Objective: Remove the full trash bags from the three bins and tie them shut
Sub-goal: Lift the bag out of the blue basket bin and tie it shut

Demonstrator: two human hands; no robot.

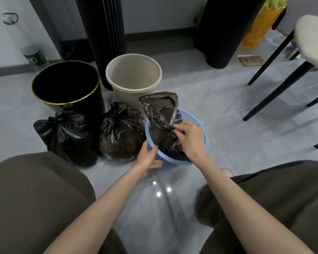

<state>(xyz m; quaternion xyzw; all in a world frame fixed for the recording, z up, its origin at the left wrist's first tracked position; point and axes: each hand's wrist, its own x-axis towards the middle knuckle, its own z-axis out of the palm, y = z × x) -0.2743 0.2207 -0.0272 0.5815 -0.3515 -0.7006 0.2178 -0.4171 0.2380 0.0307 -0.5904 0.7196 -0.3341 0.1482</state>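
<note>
A blue mesh bin (200,125) stands on the floor in front of me with a dark trash bag (161,110) rising out of it, its mouth untied. My right hand (190,137) pinches the bag's gathered plastic above the bin. My left hand (148,156) grips the bin's near rim, thumb over the edge. To the left lie two tied black bags, one (68,134) before the black bin (66,83) with a gold rim, the other (121,131) before the beige bin (134,74). Both those bins show no bag inside.
I crouch with my knees at the lower left and right. Black chair legs (275,85) stand to the right. Two dark ribbed columns (103,33) rise behind the bins. A plastic bottle (34,55) stands by the wall, a yellow bag (257,28) at the back right.
</note>
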